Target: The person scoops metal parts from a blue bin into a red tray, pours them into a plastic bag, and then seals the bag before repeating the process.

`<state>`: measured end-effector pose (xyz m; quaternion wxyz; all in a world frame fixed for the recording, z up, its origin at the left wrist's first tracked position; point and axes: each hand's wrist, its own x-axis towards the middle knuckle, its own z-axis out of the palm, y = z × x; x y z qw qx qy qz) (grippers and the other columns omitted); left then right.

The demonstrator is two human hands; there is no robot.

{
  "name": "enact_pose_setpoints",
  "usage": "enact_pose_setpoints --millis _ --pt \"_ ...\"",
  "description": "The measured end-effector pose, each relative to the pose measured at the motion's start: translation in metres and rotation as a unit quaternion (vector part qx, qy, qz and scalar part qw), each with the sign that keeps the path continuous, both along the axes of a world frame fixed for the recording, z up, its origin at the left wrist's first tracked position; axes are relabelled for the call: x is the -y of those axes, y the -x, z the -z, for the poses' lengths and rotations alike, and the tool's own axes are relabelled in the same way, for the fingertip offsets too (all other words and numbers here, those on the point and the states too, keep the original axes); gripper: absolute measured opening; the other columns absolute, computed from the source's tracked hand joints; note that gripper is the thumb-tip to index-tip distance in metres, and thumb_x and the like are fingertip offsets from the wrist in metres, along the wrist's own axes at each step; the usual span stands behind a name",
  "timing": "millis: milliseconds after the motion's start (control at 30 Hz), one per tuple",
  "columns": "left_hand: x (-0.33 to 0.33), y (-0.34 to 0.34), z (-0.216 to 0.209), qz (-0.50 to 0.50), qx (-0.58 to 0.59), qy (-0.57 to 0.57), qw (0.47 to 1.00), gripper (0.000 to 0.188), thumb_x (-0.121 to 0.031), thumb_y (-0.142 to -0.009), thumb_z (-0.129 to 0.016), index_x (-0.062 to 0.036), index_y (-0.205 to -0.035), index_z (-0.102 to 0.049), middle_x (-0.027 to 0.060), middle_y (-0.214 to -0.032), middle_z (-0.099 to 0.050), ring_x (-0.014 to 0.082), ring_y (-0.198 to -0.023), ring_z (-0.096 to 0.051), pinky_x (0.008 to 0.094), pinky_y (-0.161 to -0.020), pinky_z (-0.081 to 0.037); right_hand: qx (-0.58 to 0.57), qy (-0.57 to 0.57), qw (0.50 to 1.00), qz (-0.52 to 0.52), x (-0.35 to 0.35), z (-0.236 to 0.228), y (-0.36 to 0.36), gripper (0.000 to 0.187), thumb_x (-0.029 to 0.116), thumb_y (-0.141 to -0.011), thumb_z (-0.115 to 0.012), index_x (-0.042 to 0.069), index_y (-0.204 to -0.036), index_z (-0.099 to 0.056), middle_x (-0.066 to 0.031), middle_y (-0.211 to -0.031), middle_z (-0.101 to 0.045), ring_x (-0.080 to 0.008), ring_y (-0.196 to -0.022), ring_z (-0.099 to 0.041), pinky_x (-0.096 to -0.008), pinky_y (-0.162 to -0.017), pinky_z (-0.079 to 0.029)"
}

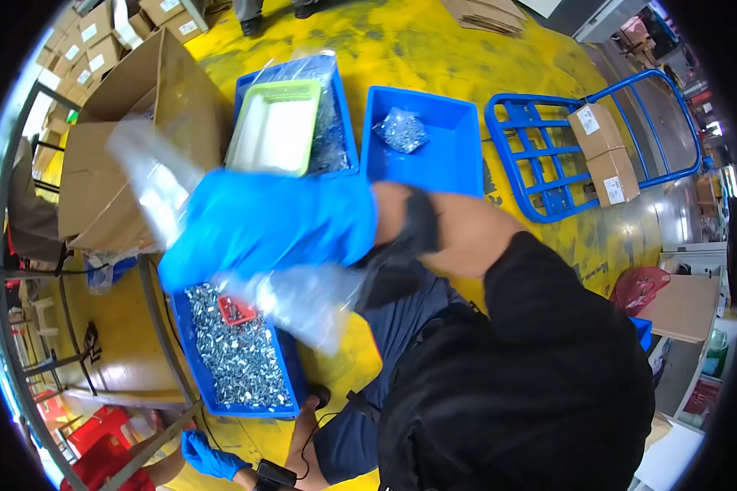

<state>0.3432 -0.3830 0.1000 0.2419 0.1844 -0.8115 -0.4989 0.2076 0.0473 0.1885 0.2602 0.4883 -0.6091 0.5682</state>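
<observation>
My right hand point(270, 221), in a blue glove, reaches across the middle and is blurred by motion. It is closed on a clear plastic bag point(307, 307), whose film hangs below the glove; more clear film point(151, 184) shows beyond its fingers. Beneath it stands a blue bin point(296, 360) of small metallic parts point(237, 356), with a red scoop point(236, 309) lying on them. Low at the left, my gloved left hand point(211, 456) is away from the bin, fingers loosely bent and apart, nothing visible in it.
A large open cardboard box point(192, 106) stands at the left. Ahead are a blue bin with a green-rimmed tray point(315, 106) on it, and another blue bin point(458, 151) with a bagged bundle point(403, 129). A blue trolley point(540, 135) carries cartons point(602, 155). A metal frame point(168, 327) borders the left.
</observation>
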Motion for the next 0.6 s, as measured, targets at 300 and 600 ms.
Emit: enact_pose_setpoints --millis 300,600 --pt "-0.044 0.036 -0.017 0.028 -0.014 -0.011 0.999 0.019 -0.01 -0.08 -0.053 0.0026 -0.094 -0.053 0.0025 -0.085 -0.053 0.0118 -0.075 -0.047 0.0238 -0.068 -0.041 0.35 -0.074 0.839 0.411 -0.207 0.125 -0.083 0.024 0.014 -0.08 -0.048 0.006 -0.103 -0.053 -0.0062 -0.091 -0.056 -0.016 -0.076 -0.055 -0.027 -0.063 -0.045" --pt "-0.039 0.036 -0.019 -0.003 0.091 0.014 0.996 0.019 -0.011 -0.08 -0.054 0.0 -0.096 -0.052 0.0028 -0.088 -0.053 0.0115 -0.079 -0.048 0.0238 -0.071 -0.041 0.512 -0.299 0.526 0.609 -0.297 0.348 -0.08 0.02 0.01 -0.077 -0.039 0.005 -0.077 -0.058 -0.0183 -0.076 -0.058 -0.0298 -0.064 -0.057 -0.0395 -0.053 -0.044"
